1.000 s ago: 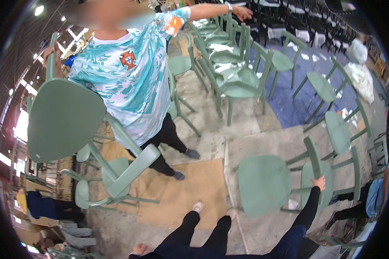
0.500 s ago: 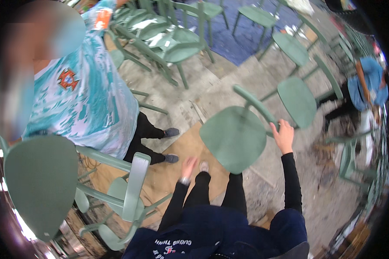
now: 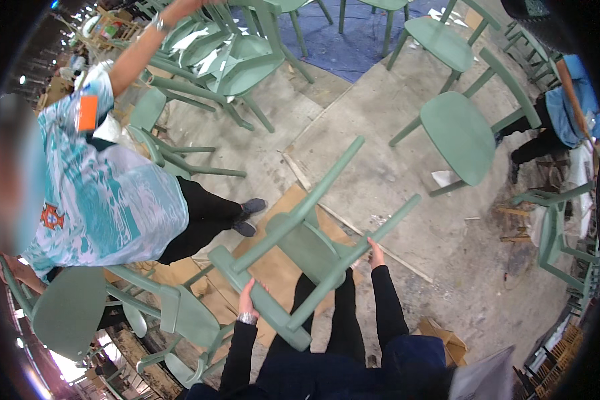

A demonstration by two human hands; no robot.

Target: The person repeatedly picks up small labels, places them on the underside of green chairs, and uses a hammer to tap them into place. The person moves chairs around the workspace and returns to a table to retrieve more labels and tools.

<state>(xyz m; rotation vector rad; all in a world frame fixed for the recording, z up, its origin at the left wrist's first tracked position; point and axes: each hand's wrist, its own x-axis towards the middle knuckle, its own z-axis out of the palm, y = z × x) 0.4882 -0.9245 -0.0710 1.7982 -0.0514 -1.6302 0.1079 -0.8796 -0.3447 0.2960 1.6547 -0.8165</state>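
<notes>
A green wooden chair (image 3: 300,250) is tipped over in front of me. Its curved top rail lies near my body, and two long legs point away to the far right. My left hand (image 3: 250,299) is closed around the top rail. Further right, my right hand (image 3: 376,256) grips one of the long side posts. Part of the seat shows between the posts, above my legs. I cannot tell whether the chair touches the floor.
At my left a person in a teal-and-white shirt (image 3: 113,207) stands beside another green chair (image 3: 70,313). Stacked chairs (image 3: 247,73) fill the far left. An upright chair (image 3: 460,137) stands at right, near a person in blue (image 3: 577,100). Brown cardboard (image 3: 283,208) covers some floor.
The chair has been tipped, so its seat no longer faces up at me. My left hand has come onto its top rail. The person at left has an arm raised toward the stacked chairs.
</notes>
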